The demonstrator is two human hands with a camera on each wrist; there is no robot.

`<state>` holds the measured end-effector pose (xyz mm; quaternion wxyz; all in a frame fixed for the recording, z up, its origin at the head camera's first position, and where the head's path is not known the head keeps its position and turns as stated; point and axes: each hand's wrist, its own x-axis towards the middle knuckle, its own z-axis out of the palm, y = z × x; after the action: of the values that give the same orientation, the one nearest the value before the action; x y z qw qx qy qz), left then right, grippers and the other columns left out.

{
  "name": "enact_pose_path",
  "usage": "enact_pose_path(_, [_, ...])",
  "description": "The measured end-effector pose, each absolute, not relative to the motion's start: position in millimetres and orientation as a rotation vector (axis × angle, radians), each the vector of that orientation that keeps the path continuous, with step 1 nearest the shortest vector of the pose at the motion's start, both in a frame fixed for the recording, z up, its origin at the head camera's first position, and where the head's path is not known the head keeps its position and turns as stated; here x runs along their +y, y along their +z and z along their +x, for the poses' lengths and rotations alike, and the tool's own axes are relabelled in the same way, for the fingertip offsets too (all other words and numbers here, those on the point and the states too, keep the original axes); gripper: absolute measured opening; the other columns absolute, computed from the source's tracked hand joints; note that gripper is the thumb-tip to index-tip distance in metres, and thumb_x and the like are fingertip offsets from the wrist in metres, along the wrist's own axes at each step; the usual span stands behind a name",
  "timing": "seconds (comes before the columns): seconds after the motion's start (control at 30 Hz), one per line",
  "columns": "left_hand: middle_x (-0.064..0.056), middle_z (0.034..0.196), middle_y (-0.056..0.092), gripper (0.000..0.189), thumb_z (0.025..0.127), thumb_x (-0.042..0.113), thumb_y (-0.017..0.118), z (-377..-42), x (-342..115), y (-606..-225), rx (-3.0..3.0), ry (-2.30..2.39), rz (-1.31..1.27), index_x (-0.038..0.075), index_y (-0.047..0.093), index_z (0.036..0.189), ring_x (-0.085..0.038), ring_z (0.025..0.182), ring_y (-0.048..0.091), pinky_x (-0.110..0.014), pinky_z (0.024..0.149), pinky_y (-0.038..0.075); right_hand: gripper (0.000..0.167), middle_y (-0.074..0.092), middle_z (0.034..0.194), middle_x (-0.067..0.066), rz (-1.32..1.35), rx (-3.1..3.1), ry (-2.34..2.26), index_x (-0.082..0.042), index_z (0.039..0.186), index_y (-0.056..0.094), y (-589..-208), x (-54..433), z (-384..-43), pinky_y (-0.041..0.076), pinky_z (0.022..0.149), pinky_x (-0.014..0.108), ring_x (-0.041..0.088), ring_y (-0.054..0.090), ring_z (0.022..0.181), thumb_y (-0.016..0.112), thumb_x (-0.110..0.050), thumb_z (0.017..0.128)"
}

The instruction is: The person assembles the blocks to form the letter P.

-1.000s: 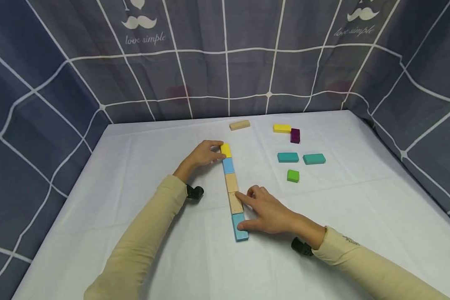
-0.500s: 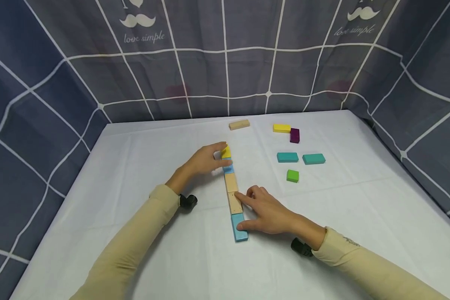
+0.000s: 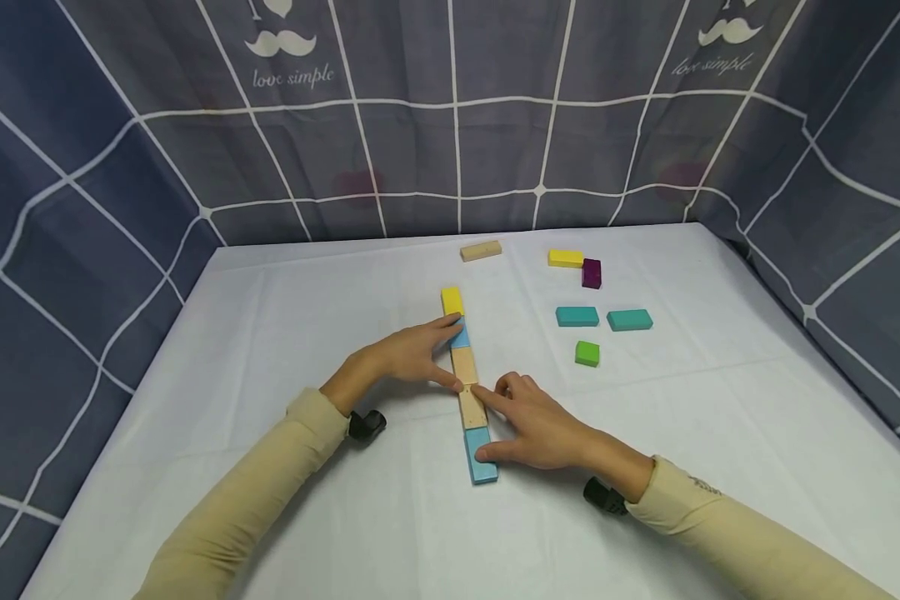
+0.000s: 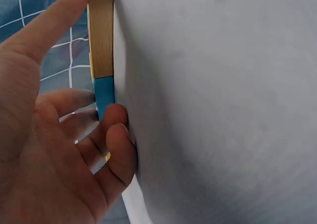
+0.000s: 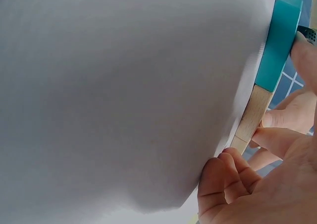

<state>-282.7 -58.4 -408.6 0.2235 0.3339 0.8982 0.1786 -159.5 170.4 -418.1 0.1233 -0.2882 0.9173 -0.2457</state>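
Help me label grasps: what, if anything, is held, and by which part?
Nothing is held: the left hand and right hand merely touch the row of blocks.

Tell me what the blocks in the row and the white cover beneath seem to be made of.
Plain blocks: bare wood, matte; fine grain shows in the left wrist view.
Yellow block, blue blocks: probably painted wood, smooth and evenly coloured, though plastic is possible.
White cover: likely matte cloth; faint creases show.

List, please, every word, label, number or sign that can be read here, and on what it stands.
"love simple": on the grey cloth backdrop, picture left, below a white moustache.
"love simple": same backdrop, picture right, below another moustache.
Dark marking on the right sleeve: too small to read.
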Motion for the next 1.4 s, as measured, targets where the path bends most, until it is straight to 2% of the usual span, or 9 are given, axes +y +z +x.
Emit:
enact_pose_path(0.2, [-0.003,0.164,0.012,0.107,0.079,0.063,0.073,-280,-56,-411,2.495,0.580,0.864,0.011,0.023,0.158,-0.022,0.149,0.015,-0.042,0.117,0.023,0.087,0.043,0.117,0.003,-0.837,2.679,-0.716,-0.013,0.152,0.041,-419,171,-159,0.040,0.080,0.032,0.016,0.039,0.100,0.072,-0.056,0.084])
enact_pose_path(0.37, [-0.008,0.163,0.019,0.101,0.082,0.055,0.074,-278,-56,-413,2.541,0.678,0.829,0.008,0.026,0.157,-0.025,0.148,0.020,-0.043,0.116,0.024,0.087,0.043,0.119,0.004,-0.827,2.678,-0.714,-0.011,0.152,0.041,-420,170,-159,0.041,0.081,0.032,0.016,0.039,0.101,0.072,-0.056,0.084])
enact_pose_path(0.47, [-0.008,0.163,0.018,0.100,0.082,0.052,0.076,-279,-56,-415,2.555,0.687,0.836,0.007,0.026,0.156,-0.025,0.148,0.020,-0.043,0.116,0.024,0.087,0.043,0.119,0.004,-0.831,2.682,-0.714,-0.011,0.152,0.041,-420,170,-159,0.041,0.081,0.032,0.017,0.039,0.101,0.073,-0.056,0.084])
enact_pose_path(1.1, [-0.007,0.163,0.020,0.099,0.082,0.055,0.075,-282,-57,-418,2.568,0.657,0.843,0.007,0.029,0.156,-0.025,0.147,0.022,-0.043,0.115,0.026,0.086,0.044,0.116,0.003,-0.857,2.685,-0.719,-0.011,0.151,0.042,-420,171,-160,0.041,0.081,0.032,0.017,0.039,0.100,0.071,-0.057,0.085])
enact_pose_path(1.3, [-0.006,0.163,0.018,0.101,0.081,0.054,0.076,-282,-58,-417,2.560,0.674,0.819,0.008,0.027,0.156,-0.024,0.147,0.021,-0.042,0.116,0.025,0.077,0.046,0.116,0.002,-0.829,2.656,-0.764,-0.015,0.152,0.042,-416,171,-163,0.041,0.079,0.032,0.015,0.040,0.099,0.063,-0.057,0.091])
enact_pose_path(1.4, [-0.005,0.163,0.017,0.101,0.081,0.055,0.076,-282,-57,-417,2.550,0.671,0.816,0.009,0.026,0.157,-0.023,0.148,0.020,-0.041,0.116,0.025,0.070,0.052,0.111,0.002,-0.816,2.650,-0.836,-0.013,0.150,0.045,-409,172,-170,0.043,0.076,0.032,0.016,0.046,0.095,0.061,-0.052,0.094])
